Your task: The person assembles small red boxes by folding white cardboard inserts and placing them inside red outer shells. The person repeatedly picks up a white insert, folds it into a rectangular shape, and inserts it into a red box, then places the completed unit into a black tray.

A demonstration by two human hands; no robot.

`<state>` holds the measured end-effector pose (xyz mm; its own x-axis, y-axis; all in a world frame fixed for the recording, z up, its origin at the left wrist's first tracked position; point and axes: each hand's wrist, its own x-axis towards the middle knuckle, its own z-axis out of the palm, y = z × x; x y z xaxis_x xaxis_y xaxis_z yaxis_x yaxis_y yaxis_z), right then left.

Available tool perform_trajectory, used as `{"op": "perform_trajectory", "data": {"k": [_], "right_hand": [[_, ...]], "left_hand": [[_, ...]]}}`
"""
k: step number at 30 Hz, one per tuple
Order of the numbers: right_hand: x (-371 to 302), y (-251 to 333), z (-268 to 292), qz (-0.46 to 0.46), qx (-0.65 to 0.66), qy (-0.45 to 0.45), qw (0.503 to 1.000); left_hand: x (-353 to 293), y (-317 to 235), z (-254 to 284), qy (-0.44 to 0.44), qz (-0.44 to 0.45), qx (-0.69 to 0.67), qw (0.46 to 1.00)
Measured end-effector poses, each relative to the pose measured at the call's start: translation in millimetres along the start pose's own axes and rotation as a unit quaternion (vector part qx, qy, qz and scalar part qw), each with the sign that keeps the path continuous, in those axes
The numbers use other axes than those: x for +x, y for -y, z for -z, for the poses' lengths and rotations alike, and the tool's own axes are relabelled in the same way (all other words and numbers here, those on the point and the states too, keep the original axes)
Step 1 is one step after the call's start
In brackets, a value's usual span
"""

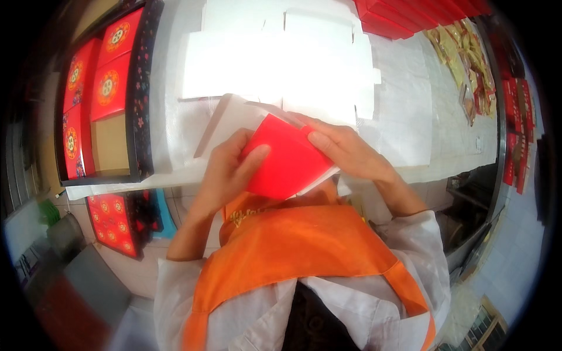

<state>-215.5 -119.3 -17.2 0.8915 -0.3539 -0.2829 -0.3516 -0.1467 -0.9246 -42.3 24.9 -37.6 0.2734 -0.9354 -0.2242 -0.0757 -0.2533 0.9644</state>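
Close in front of my orange apron, I hold a red cardboard box (287, 158) in both hands, partly folded, with pale flaps showing at its far side and lower right edge. My left hand (231, 167) grips its left side, the thumb lying on the red face. On the right, my right hand (348, 146) is closed over the upper right edge with the thumb pressed near the corner. The fingers behind the box are hidden. Just beyond lie flat white card blanks (269, 64) on the table, washed out by glare.
A dark patterned tray (139, 117) at the left holds several red boxes (108, 88) with round emblems beside a bare tan section. More red boxes (404, 17) stand at the far right, near a pile of small wrapped packets (468, 55). Another red package (114, 222) is below the table's left edge.
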Motion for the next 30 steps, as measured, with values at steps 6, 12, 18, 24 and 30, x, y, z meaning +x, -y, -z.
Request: {"op": "perform_trajectory", "data": {"k": [6,12,18,24,30], "right_hand": [[3,12,5,-0.043,-0.011,0.066,0.997],[5,13,11,-0.019,-0.026,0.089,0.996],[10,12,10,-0.029,-0.019,0.099,0.994],[9,11,2,-0.057,0.022,0.087,0.994],[7,9,-10,0.004,0.016,0.075,0.997]], "left_hand": [[-4,-6,1,-0.017,-0.028,0.032,0.999],[-3,-7,3,-0.009,-0.042,0.011,0.999],[2,-7,2,-0.021,-0.022,-0.034,0.999],[3,-1,1,-0.003,-0.010,0.000,1.000],[3,-7,-6,0.012,-0.030,-0.011,0.999]]}}
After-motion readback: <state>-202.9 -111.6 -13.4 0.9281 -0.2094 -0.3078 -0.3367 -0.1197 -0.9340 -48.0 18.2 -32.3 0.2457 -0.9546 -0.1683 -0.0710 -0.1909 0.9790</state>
